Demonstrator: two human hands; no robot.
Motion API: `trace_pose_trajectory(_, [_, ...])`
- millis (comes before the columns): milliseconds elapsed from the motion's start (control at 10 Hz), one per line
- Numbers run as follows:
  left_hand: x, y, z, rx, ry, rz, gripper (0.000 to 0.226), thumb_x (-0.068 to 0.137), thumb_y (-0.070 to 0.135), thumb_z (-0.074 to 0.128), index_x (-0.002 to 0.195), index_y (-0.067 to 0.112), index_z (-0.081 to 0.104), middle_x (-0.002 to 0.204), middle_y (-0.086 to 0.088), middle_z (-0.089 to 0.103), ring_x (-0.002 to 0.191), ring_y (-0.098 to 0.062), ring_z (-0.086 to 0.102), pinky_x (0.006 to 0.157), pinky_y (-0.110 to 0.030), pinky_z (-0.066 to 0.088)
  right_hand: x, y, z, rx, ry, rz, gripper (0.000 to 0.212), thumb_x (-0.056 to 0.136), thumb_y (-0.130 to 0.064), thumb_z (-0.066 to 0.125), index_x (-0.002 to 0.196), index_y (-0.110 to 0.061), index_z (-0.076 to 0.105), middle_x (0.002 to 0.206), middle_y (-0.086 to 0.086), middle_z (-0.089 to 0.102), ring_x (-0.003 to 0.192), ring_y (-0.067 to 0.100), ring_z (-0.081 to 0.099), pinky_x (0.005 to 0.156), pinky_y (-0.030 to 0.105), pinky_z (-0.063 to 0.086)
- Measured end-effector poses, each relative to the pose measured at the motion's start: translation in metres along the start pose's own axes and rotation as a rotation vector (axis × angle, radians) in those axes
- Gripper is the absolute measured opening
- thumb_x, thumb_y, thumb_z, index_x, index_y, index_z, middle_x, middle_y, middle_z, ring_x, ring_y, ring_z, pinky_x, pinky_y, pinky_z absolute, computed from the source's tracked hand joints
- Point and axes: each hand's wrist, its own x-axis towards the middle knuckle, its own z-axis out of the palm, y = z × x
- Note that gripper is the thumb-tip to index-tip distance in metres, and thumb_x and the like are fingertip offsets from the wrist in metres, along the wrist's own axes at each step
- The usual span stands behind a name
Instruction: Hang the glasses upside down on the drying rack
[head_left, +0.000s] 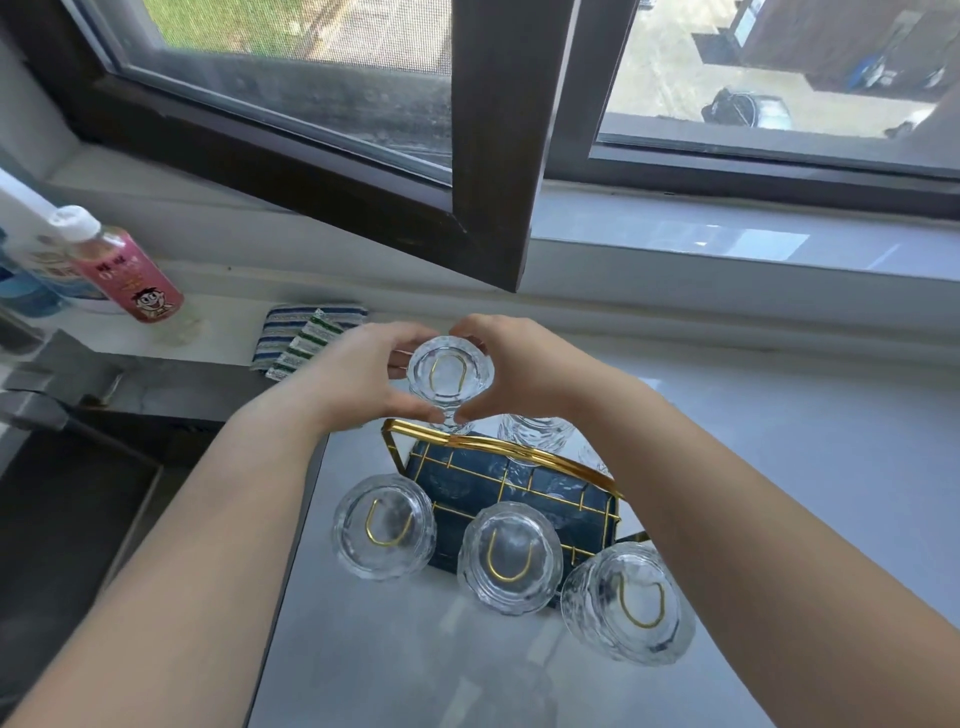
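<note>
Now a glass (450, 372) is being held upside down between the left hand (358, 375) and right hand (524, 366), behind the rack (506, 470); it should be lowered straight over its gold loop.

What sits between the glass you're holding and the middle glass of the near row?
In the head view, the rack's gold handle and its dark blue tray under gold wire lie between the held glass and the middle near glass.

Both bare forearms reach forward from the lower corners and converge at the middle. The left hand (358, 376) and the right hand (511, 371) face each other, palms inward, fingers curled, cupping a clear, ribbed, upside-down drinking glass (449, 371) between them. The thumbs nearly meet on the near side, the fingertips on the far side.
</note>
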Motion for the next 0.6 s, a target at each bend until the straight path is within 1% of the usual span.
trace_pose_trajectory(100, [0.001, -0.001, 0.0, -0.008, -0.003, 0.003, 0.078, 0.058, 0.022, 0.085, 0.127, 0.023, 0.049, 0.123, 0.002, 0.06, 0.103, -0.007, 0.053, 0.085, -0.023, 0.041, -0.001, 0.001, 0.0, 0.008, 0.004, -0.005, 0.076, 0.062, -0.03, 0.084, 0.126, -0.014, 0.046, 0.126, 0.008, 0.057, 0.108, 0.026, 0.053, 0.092, 0.039, 0.047])
trace_pose_trajectory(200, [0.0, 0.0, 0.0, -0.018, -0.015, 0.004, 0.076, 0.058, 0.021, 0.085, 0.126, 0.022, 0.049, 0.122, 0.002, 0.061, 0.103, -0.009, 0.054, 0.085, -0.023, 0.042, -0.001, 0.001, 0.0, 0.008, -0.005, -0.002, 0.078, 0.062, -0.031, 0.084, 0.127, -0.014, 0.044, 0.128, 0.008, 0.056, 0.11, 0.026, 0.053, 0.091, 0.036, 0.045])
trace_pose_trajectory(400, [0.002, -0.002, 0.001, -0.027, -0.012, -0.001, 0.078, 0.058, 0.021, 0.084, 0.127, 0.023, 0.048, 0.124, 0.001, 0.06, 0.106, -0.01, 0.054, 0.088, -0.027, 0.043, 0.0, 0.002, 0.002, 0.036, -0.004, 0.005, 0.08, 0.063, -0.03, 0.084, 0.129, -0.014, 0.042, 0.131, 0.008, 0.054, 0.112, 0.025, 0.052, 0.091, 0.033, 0.044])
trace_pose_trajectory(500, [0.001, -0.003, 0.002, -0.023, -0.027, -0.016, 0.083, 0.058, 0.023, 0.084, 0.13, 0.023, 0.044, 0.129, 0.0, 0.057, 0.11, -0.009, 0.052, 0.091, -0.026, 0.041, -0.005, 0.004, -0.002, 0.053, -0.018, 0.008, 0.085, 0.063, -0.031, 0.084, 0.133, -0.014, 0.038, 0.137, 0.008, 0.049, 0.119, 0.024, 0.049, 0.096, 0.034, 0.042])
trace_pose_trajectory(600, [-0.005, -0.002, -0.004, -0.113, -0.059, -0.047, 0.095, 0.051, 0.037, 0.08, 0.135, 0.022, 0.037, 0.138, 0.0, 0.049, 0.12, -0.011, 0.049, 0.097, -0.026, 0.041, -0.023, 0.012, -0.018, 0.147, 0.081, 0.032, 0.082, 0.064, -0.03, 0.083, 0.133, -0.016, 0.041, 0.135, 0.005, 0.051, 0.117, 0.017, 0.051, 0.097, 0.027, 0.039])
